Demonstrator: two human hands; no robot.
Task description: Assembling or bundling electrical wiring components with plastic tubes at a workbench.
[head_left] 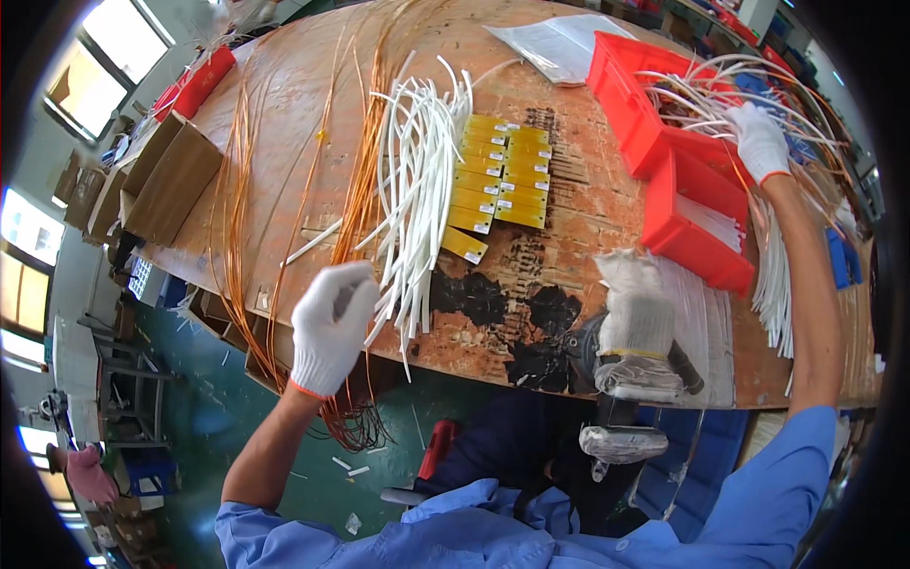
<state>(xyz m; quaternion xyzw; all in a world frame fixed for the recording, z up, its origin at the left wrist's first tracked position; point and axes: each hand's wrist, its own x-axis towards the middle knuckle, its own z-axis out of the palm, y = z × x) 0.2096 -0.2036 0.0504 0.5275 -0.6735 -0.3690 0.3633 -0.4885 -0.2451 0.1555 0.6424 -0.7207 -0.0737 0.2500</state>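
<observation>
My left hand (332,327), in a white knit glove, is raised at the near edge of the workbench. Its fingers curl toward the thumb, and anything between the fingertips is too small to make out. Just right of it lies a loose bundle of long white tubes (417,180). Over at the far right, my right hand (761,142), also gloved, reaches into tangled white tubes and wires (706,100) at a red bin (621,100). Its fingers bend down onto the tubes, with their tips partly hidden. Yellow labelled pieces (502,175) lie in two columns beside the bundle.
Orange wires (242,190) run across the bench and hang over its edge. A second red bin (697,228) holds short white tubes. A cloth-wrapped tool (630,322) stands at the near edge. Clear plastic bags (559,45) lie at the back, and a cardboard box (171,180) sits left.
</observation>
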